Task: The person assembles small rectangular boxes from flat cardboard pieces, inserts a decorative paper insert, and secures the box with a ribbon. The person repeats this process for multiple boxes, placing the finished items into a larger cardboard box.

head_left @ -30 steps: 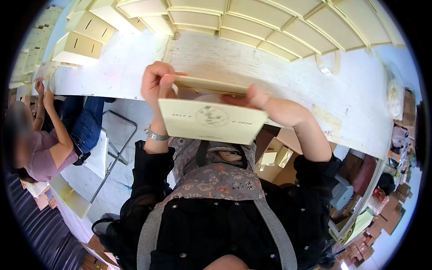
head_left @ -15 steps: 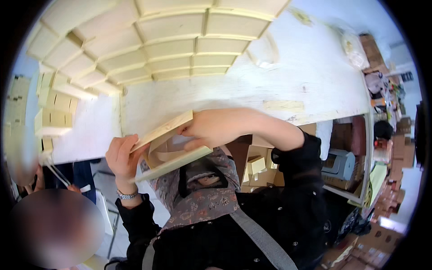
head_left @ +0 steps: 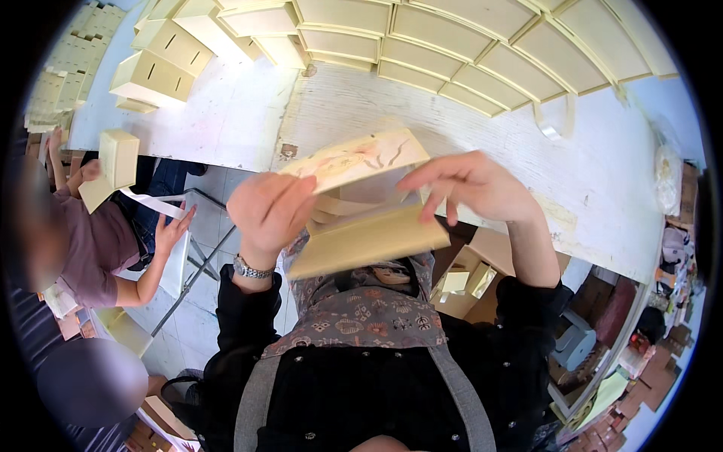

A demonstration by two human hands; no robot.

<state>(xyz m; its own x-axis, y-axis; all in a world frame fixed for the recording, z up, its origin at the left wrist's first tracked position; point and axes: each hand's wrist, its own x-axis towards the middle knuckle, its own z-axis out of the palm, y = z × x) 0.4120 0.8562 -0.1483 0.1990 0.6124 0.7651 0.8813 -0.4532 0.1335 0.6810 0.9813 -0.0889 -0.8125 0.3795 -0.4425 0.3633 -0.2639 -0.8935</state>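
Note:
A pale yellow cardboard box (head_left: 369,239) is held in the air in front of my apron, near the front edge of the table. Its upper panel (head_left: 361,157) bears a faint floral print and stands apart from the lower one, so the gap between them shows. A pale ribbon-like strip (head_left: 343,207) lies inside that gap. My left hand (head_left: 269,207) grips the box's left end, thumb over the printed panel. At the right end hovers my right hand (head_left: 474,184), fingers spread and holding nothing; whether a fingertip touches the box I cannot tell.
Rows of pale yellow boxes (head_left: 422,64) stack along the table's (head_left: 339,105) far side; slotted ones (head_left: 154,75) stand at the far left. At left, a co-worker holds a similar box (head_left: 119,160) and a white ribbon (head_left: 154,203). Below the table's right part sits an open carton (head_left: 471,282).
My right hand has come out from inside the box to its right end, its fingers now spread. The box has turned, bringing its printed panel into sight. The whole view has swung left.

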